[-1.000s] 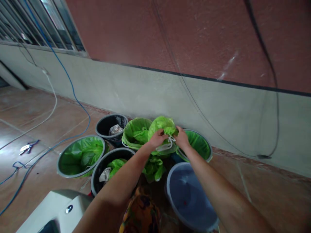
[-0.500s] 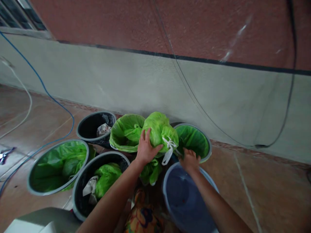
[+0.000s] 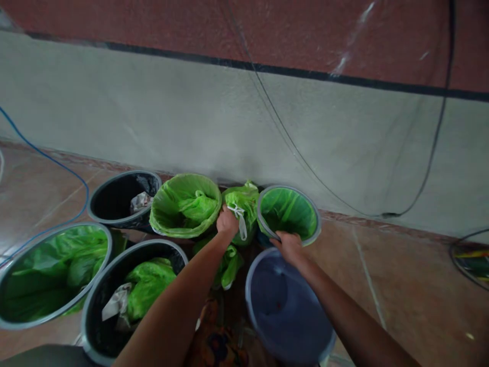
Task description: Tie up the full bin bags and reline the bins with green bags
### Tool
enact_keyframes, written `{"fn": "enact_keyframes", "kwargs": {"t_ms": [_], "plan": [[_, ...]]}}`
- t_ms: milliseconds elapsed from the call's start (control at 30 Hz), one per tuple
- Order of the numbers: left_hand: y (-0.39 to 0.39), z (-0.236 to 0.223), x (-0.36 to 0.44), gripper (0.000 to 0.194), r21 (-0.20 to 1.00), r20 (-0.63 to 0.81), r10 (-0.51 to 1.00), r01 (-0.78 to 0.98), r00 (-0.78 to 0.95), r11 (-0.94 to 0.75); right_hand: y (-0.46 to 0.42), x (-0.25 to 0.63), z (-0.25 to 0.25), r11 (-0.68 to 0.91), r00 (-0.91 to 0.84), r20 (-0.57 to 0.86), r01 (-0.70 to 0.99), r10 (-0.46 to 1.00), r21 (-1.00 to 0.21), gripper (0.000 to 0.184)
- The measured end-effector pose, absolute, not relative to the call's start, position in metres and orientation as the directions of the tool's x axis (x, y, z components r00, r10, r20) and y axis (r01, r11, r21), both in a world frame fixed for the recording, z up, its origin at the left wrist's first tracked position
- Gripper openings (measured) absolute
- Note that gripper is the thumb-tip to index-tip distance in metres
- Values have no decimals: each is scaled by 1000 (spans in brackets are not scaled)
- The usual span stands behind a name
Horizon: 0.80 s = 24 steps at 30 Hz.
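Note:
A tied green plastic bag (image 3: 245, 200) with a white knotted string sits low between two green-lined bins, close to the wall. My left hand (image 3: 228, 222) is closed against its left side, with the fingertips partly hidden. To the right, my right hand (image 3: 289, 245) grips the near rim of a small bin (image 3: 310, 204) lined with green plastic. Left of the tied bag stands another bin with a green liner (image 3: 166, 216), holding a crumpled green bag (image 3: 200, 205). Below my right hand is a bluish-grey bin (image 3: 282, 311) with no liner visible.
A black-lined bin (image 3: 110, 199) holds crumpled paper. Nearer are a grey-rimmed bin with a green liner (image 3: 34, 285) and a dark bin (image 3: 89, 306) holding a green bag and paper. A blue cable (image 3: 57, 163) lies left; a dark cable (image 3: 433, 168) hangs along the wall.
The tied green bag has gone down between the bins, with my left hand beside it. My right hand has closed on the right bin's rim, and that bin is more upright. The view has shifted right.

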<state>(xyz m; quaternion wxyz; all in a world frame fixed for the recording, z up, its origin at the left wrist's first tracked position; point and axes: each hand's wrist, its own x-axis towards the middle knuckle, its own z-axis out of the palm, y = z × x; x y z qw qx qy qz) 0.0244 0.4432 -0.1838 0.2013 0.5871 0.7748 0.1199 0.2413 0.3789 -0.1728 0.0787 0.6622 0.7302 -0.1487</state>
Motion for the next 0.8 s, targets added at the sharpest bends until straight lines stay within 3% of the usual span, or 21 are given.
{"fn": "enact_keyframes", "kwargs": {"t_ms": [100,167,233,300,467,533,600,700,800], "plan": [[419,-166,41,66,472,116,957,862,-267,184,379,221,-172,36,-76,-294,989,953,-141,26],[398,-162,50,64,440,226,970,898,-86,-23,378,210,-170,-8,-37,-297,989,954,-149,25],[384,-168,51,59,379,183,977,909,107,-170,377,201,-169,-31,-16,-299,988,954,-152,24],[380,-182,44,54,324,53,980,925,193,-199,376,193,-169,-42,-3,-291,988,957,-148,24],[411,-209,16,51,155,-248,959,983,136,-100,378,183,-172,-85,46,-291,988,956,-126,27],[421,-207,11,48,144,-317,941,987,120,-78,377,185,-171,-95,50,-294,986,954,-140,27],[420,-200,11,47,172,-310,943,983,122,-71,373,191,-169,-83,40,-230,980,972,-180,32],[395,-189,8,49,273,-192,976,961,106,-51,357,198,-162,-30,22,-31,953,999,-300,46],[350,-186,-5,45,417,-119,993,907,-10,59,333,191,-155,64,-36,71,895,997,-441,39]]}}
